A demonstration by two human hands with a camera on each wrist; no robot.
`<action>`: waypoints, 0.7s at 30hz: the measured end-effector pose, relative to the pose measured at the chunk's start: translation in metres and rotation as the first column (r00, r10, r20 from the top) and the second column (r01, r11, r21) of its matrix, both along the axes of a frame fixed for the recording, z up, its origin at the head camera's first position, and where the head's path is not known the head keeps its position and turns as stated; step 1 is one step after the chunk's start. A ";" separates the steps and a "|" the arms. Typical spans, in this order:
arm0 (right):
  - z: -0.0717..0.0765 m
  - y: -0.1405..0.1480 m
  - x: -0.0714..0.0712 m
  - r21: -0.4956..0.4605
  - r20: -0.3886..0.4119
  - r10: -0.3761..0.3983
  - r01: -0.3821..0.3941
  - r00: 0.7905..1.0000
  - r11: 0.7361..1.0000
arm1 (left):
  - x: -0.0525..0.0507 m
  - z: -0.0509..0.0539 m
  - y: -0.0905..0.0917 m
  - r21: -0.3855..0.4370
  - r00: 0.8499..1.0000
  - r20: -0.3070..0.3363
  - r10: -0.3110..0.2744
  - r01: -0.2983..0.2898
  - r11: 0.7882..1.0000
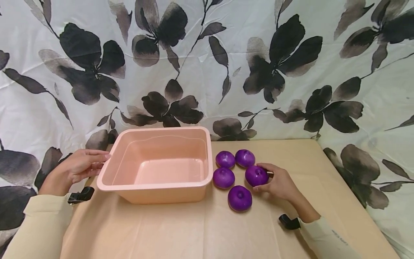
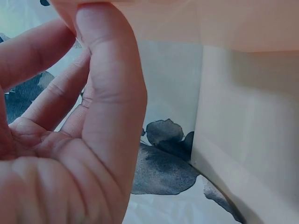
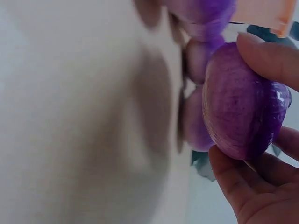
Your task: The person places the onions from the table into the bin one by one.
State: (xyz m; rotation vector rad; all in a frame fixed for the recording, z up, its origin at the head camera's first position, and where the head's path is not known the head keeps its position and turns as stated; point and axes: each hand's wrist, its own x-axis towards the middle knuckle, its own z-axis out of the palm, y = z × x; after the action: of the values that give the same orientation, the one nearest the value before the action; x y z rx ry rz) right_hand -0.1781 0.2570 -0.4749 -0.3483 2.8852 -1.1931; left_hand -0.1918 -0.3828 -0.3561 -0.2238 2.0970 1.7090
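A pink plastic tub (image 1: pixel 155 186) stands on the table, and nothing lies in it. My left hand (image 1: pixel 79 167) pinches the tub's left rim between thumb and fingers; the left wrist view shows the thumb (image 2: pixel 112 70) against the tub's edge (image 2: pixel 224 28). Right of the tub, my right hand (image 1: pixel 279 181) grips a shiny purple onion-like ball (image 1: pixel 256 176). In the right wrist view that ball (image 3: pixel 245 102) sits between thumb and fingers, raised off the table. Several similar purple balls (image 1: pixel 239 198) lie beside it, close to the tub's right side.
Tan paper or cloth (image 1: pixel 181 230) covers the table. A white curtain with dark flowers (image 1: pixel 200 64) hangs behind the table and down both sides. The tub's high walls rise between my hands.
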 end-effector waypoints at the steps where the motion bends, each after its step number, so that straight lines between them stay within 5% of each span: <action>1: 0.003 -0.001 0.001 -0.001 -0.004 0.007 -0.007 1.000 1.000 | 0.001 -0.001 -0.001 0.005 1.000 0.002 -0.001 0.001 1.000; 12: 0.040 -0.012 0.010 0.025 -0.106 0.083 -0.081 0.991 0.996 | 0.008 -0.002 -0.001 0.052 1.000 0.000 0.017 -0.017 0.999; 21: 0.070 -0.024 0.017 0.039 -0.150 0.151 -0.146 0.977 0.988 | 0.009 -0.001 0.003 -0.014 1.000 -0.030 0.003 -0.003 1.000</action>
State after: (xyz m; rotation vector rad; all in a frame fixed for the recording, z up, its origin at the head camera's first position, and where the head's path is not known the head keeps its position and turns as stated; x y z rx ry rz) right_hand -0.1608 0.2326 -0.4054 -0.6700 2.9347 -1.1485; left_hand -0.1830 -0.3799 -0.3573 -0.2065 2.1314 1.7103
